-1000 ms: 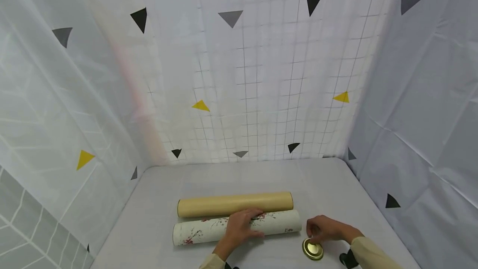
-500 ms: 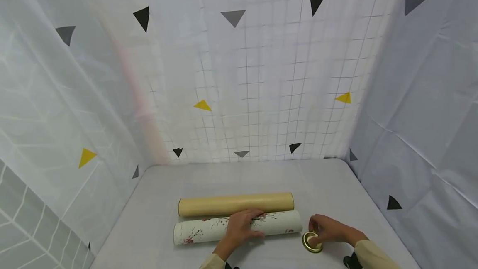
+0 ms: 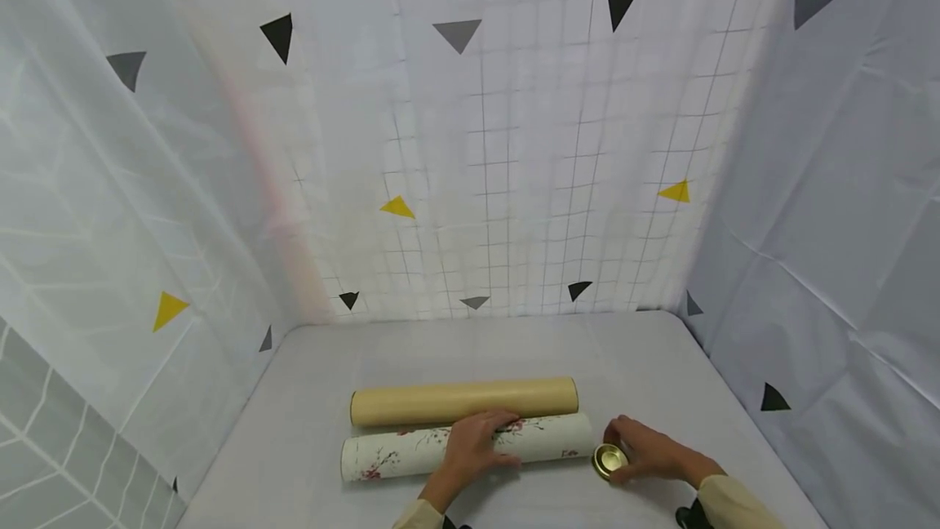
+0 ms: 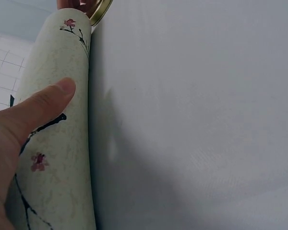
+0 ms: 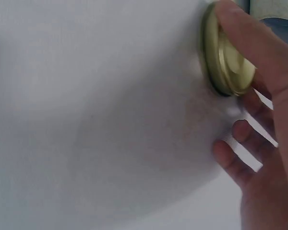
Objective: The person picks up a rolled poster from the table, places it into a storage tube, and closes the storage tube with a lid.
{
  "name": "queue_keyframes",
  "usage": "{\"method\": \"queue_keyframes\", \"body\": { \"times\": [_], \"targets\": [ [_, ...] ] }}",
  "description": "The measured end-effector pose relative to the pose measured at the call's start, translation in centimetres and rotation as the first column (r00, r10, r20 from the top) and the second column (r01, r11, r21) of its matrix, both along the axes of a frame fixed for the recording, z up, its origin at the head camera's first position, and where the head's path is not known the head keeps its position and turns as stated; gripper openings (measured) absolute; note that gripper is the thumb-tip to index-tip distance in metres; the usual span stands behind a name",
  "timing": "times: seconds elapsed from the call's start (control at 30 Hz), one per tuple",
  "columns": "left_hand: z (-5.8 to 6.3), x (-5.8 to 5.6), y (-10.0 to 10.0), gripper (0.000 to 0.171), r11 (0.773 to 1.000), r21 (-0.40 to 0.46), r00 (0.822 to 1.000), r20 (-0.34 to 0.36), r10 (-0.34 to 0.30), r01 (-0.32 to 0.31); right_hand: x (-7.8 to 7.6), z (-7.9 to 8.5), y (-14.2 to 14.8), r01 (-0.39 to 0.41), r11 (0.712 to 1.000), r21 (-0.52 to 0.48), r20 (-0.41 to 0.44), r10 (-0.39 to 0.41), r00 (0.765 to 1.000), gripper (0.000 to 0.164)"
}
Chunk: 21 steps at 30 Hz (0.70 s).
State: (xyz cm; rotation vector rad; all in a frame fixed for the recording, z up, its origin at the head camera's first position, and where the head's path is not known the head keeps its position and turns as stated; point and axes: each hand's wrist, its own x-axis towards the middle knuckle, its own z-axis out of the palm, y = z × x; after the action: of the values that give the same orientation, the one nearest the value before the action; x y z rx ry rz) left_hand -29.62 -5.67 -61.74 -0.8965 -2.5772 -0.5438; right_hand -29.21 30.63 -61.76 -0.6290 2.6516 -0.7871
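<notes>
A white cardboard tube [image 3: 396, 454] with printed blossom branches lies across the table. My left hand [image 3: 472, 449] grips it around the middle, thumb on the near side and fingers over the top. In the left wrist view the thumb lies along the tube [image 4: 62, 143]. My right hand [image 3: 646, 451] pinches a round gold metal lid [image 3: 609, 461] by its rim, just off the tube's right end. The right wrist view has the lid [image 5: 228, 60] tilted up on edge, with the thumb at its rim. Near it, the tube's end [image 5: 278, 21] looks open and dark inside.
A plain tan tube [image 3: 463, 402] lies right behind the white one, nearly parallel. White cloth covers the table [image 3: 308, 366]. Hanging sheets with triangle prints [image 3: 455, 145] enclose the back and sides.
My right hand has lifted the gold lid from lying flat, turned it up, and brought it closer to the white tube's right end. The left hand stays on the tube.
</notes>
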Motion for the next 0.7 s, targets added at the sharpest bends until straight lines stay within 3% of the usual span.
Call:
{"method": "queue_keyframes", "body": {
  "times": [0.23, 0.4, 0.57, 0.7],
  "targets": [
    [-0.09, 0.09, 0.05, 0.073, 1.0, 0.001, 1.0, -0.018, 0.002, -0.002, 0.04, -0.54, -0.42, 0.064, 0.995, 0.07, -0.208, -0.049, 0.977, 0.054],
    [0.01, 0.0, 0.03, 0.073, 1.0, 0.001, 1.0, 0.015, 0.011, -0.011, -0.24, -0.45, -0.55, 0.09, 0.996, 0.024, -0.192, -0.084, 0.978, 0.059],
    [0.1, 0.05, -0.03, 0.073, 1.0, 0.001, 1.0, 0.02, 0.011, -0.011, -0.57, -0.3, -0.58, 0.054, 0.996, -0.073, -0.145, -0.064, 0.987, 0.064],
    [0.02, 0.08, -0.05, 0.073, 1.0, -0.003, 1.0, 0.011, 0.013, -0.013, -0.5, -0.38, -0.58, 0.016, 0.993, -0.115, -0.183, -0.037, 0.982, 0.067]
  ]
}}
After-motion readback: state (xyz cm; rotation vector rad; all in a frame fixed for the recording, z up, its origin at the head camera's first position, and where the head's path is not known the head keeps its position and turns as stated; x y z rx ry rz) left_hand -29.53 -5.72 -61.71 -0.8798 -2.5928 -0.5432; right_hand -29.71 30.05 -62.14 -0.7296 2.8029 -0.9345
